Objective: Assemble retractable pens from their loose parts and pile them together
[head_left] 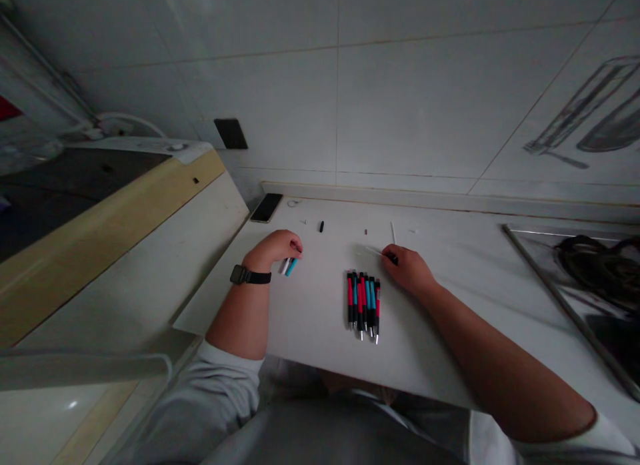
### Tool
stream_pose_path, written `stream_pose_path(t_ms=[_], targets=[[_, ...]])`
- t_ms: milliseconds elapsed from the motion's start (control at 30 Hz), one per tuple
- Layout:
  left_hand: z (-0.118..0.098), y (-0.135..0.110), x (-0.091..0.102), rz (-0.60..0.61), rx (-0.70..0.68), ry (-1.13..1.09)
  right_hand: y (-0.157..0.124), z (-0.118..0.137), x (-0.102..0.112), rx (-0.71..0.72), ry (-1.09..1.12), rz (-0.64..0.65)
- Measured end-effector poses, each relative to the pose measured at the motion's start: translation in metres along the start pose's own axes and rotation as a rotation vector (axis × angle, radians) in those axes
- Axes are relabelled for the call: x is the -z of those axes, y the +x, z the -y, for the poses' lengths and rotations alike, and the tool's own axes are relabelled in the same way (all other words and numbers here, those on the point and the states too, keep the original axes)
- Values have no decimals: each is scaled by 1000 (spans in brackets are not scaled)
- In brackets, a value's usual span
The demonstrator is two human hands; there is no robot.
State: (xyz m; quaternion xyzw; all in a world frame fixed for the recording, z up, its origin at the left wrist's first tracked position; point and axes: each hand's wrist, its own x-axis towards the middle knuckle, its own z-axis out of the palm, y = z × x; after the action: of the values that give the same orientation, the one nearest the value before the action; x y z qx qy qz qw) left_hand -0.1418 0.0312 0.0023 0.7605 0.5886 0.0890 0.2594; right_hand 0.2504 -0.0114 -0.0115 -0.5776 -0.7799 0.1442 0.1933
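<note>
My left hand (278,247) rests on the white counter (310,318) with its fingers curled around a pen part with a teal and white end (289,266). A black watch sits on that wrist. My right hand (406,268) lies to the right, pinching a small black piece (393,257) with a thin white refill (374,251) sticking out to the left. Between the hands, nearer me, lies a neat row of several red and teal pens (363,301), tips pointing toward me.
A dark phone (267,207) lies at the counter's back left. Small loose parts, a black cap (321,226) and a white tube (393,232), lie near the wall. A sink (590,285) with dark cables is at the right. A washing machine (100,205) stands at the left.
</note>
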Motion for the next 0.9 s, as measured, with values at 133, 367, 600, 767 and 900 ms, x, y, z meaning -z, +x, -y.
stream_pose_path(t_ms=[133, 367, 600, 767, 900], targets=[[4, 0, 3, -8, 4, 27, 0, -1, -1, 5, -1, -9], [7, -2, 6, 0, 45, 3, 0, -3, -2, 26, 13, -29], [12, -5, 11, -19, 79, 19, 1, -2, -2, 66, 104, -105], [17, -6, 12, -29, 114, 45, 0, 1, -1, 98, 221, -176], [21, -6, 12, -35, 168, 53, 0, 1, -4, 71, 317, -178]])
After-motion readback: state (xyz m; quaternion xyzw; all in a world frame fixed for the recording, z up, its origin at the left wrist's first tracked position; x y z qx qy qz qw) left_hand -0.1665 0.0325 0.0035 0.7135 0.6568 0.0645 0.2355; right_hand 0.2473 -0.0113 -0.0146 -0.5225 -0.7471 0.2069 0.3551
